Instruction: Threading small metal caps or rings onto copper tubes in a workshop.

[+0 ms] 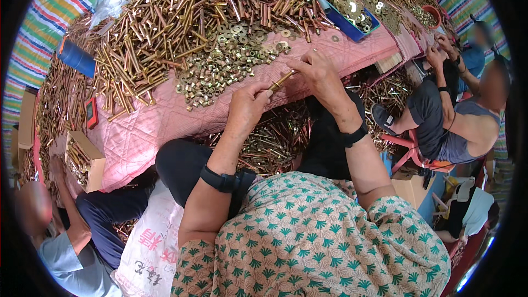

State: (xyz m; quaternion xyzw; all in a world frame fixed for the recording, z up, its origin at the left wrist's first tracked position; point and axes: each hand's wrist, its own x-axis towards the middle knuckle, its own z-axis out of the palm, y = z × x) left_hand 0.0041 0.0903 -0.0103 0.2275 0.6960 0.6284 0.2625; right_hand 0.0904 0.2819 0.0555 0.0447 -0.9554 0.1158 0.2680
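My left hand (248,105) and my right hand (320,75) hold one long brass-coloured bolt (282,80) between them, over the front edge of the pink cloth. My left fingers pinch its near left end, and my right fingers close round its far right end. A wider ring or flange shows partway along the shaft. Just beyond my hands lies a pile of small nuts (204,77), with flat washers (237,34) mixed in behind it. A great heap of long bolts and metal sleeves (159,27) spreads across the work surface.
A blue tray of washers (367,34) stands right of the heap. At the left are a blue cylinder (77,58), a red device (91,113) and a cardboard box (94,166). More metal parts (269,140) lie below. People sit at the left (77,247) and right (467,121).
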